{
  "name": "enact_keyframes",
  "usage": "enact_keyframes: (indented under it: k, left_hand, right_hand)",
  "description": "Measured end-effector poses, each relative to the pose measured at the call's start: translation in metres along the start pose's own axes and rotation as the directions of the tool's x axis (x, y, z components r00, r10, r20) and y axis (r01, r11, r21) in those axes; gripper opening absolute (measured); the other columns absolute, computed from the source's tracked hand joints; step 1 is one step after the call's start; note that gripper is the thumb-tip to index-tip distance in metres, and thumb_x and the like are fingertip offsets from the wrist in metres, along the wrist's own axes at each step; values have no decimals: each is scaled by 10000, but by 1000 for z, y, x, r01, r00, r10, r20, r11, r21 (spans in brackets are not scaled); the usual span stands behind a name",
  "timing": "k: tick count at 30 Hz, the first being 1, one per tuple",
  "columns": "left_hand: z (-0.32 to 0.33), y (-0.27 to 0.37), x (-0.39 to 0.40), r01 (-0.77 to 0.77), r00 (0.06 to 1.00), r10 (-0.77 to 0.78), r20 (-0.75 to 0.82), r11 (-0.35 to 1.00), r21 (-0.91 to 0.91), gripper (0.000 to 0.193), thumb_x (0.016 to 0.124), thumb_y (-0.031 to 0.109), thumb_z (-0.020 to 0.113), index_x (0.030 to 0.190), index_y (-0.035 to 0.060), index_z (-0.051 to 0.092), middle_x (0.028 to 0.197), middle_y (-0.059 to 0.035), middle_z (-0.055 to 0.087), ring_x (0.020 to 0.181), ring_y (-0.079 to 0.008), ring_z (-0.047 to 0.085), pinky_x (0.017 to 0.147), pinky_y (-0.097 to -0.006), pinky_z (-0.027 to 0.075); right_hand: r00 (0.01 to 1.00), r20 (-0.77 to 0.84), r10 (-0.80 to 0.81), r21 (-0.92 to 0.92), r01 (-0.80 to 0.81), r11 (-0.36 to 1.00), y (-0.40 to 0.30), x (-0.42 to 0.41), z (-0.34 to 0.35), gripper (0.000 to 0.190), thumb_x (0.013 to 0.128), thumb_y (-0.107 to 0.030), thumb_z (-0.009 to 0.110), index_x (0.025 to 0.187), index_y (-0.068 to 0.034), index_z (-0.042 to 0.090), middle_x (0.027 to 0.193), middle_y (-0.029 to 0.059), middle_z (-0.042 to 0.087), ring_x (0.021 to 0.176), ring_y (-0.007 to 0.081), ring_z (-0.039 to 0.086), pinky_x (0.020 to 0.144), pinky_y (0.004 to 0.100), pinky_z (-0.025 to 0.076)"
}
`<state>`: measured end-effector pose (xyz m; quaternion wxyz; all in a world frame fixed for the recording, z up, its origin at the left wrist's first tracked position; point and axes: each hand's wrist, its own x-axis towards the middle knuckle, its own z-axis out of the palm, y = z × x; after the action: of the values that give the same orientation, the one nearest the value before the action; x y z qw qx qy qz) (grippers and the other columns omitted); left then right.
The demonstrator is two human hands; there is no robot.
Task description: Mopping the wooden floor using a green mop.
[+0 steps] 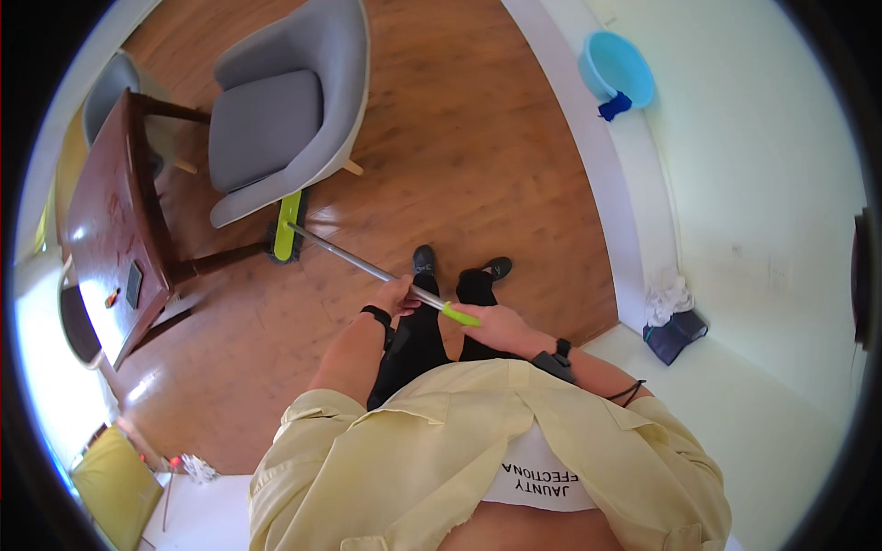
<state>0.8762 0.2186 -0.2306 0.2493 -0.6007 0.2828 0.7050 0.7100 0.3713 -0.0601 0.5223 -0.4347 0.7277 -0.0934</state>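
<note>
A broom with a metal pole slants across the floor in front of me. My right hand grips the green handle end. Lower on the pole, my left hand is closed around the bare metal. The broom's lime-green head, with dark bristles, rests on the wooden floor. It lies between the front of a grey armchair and a leg of a brown wooden table. The chair's edge hides the far tip of the head.
A light-blue basin with a dark-blue cloth over its rim stands on the white ledge at right. Farther along sit a dark bag and crumpled white plastic. A second chair stands behind the table; a yellow cushion lies lower left.
</note>
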Motion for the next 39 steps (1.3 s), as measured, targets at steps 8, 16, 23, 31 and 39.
enact_keyframes:
  k: [8, 16, 23, 31, 39]
  left_hand:
    - [127, -1, 1, 170, 912, -172, 373, 985, 39, 262, 823, 342, 495, 818, 86, 548, 786, -59, 586, 814, -191, 590, 714, -369, 468]
    - [219, 8, -19, 128, 780, -207, 590, 976, 173, 187, 803, 300, 565, 789, 116, 537, 767, -23, 590, 731, -154, 591, 698, -330, 456]
    - [238, 21, 2, -12, 897, -105, 430, 965, 261, 178, 747, 277, 618, 738, 109, 558, 715, -13, 593, 640, -138, 581, 631, -295, 453]
    - [183, 45, 40, -66, 962, -13, 271, 957, 282, 144, 726, 234, 588, 730, 89, 582, 710, -16, 592, 639, -142, 570, 647, -307, 457]
    - [114, 90, 63, -285, 957, 287, 41, 904, 317, 226, 732, 273, 567, 736, 48, 577, 663, -63, 558, 593, -183, 556, 536, -310, 484]
  right_hand:
    - [961, -167, 220, 148, -196, 969, 44, -128, -74, 371, 761, -253, 612, 1128, -237, 567, 875, 135, 627, 773, 302, 595, 675, 353, 469]
    - [796, -288, 532, 310, -448, 839, 20, -237, -96, 347, 752, -153, 622, 1097, -143, 588, 850, 125, 636, 733, 258, 600, 668, 304, 455]
    - [685, -379, 622, 541, -382, 750, 38, -235, -35, 355, 780, -171, 617, 1127, -114, 572, 877, 78, 640, 797, 160, 590, 742, 251, 438]
    - [721, -403, 564, 640, -218, 736, 49, -168, 16, 381, 801, -197, 591, 1172, -133, 531, 937, 129, 628, 831, 251, 608, 738, 296, 455]
    - [814, -534, 229, 521, 103, 847, 50, -42, 41, 483, 802, -220, 561, 1260, -163, 421, 925, 193, 597, 825, 357, 583, 714, 374, 466]
